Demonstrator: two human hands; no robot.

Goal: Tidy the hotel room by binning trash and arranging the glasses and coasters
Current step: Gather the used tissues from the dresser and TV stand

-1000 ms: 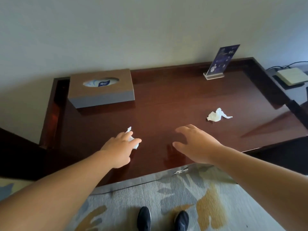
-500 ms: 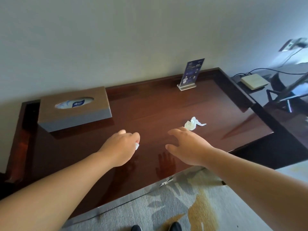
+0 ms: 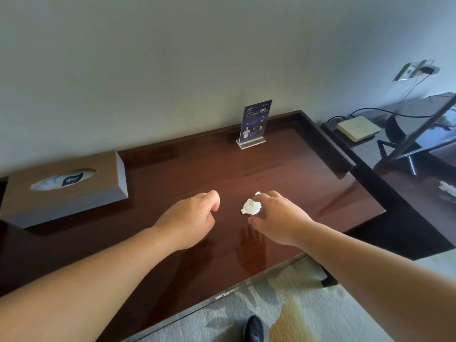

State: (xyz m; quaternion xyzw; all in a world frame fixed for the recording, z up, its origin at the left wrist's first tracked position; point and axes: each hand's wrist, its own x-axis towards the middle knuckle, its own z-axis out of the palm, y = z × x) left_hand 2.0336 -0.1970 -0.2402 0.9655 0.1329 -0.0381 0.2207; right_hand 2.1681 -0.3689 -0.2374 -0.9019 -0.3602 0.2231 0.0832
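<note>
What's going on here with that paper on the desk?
A person is tidying a wooden desk. Their right hand curls fingers and thumb round a crumpled white tissue lying on it. The left hand is curled in a fist nearby; whether it holds anything is hidden. A tissue box sits further left.

Dim, soft light, a pale sheen on the glossy desk (image 3: 308, 174), wide-angle edges curving.

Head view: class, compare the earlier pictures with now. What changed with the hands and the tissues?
The right hand reached forward to the crumpled tissue and now curls its grip round it. The left hand closed fully over the small scrap, now hidden. The tissue box, sign stand and desk stayed put.
</note>
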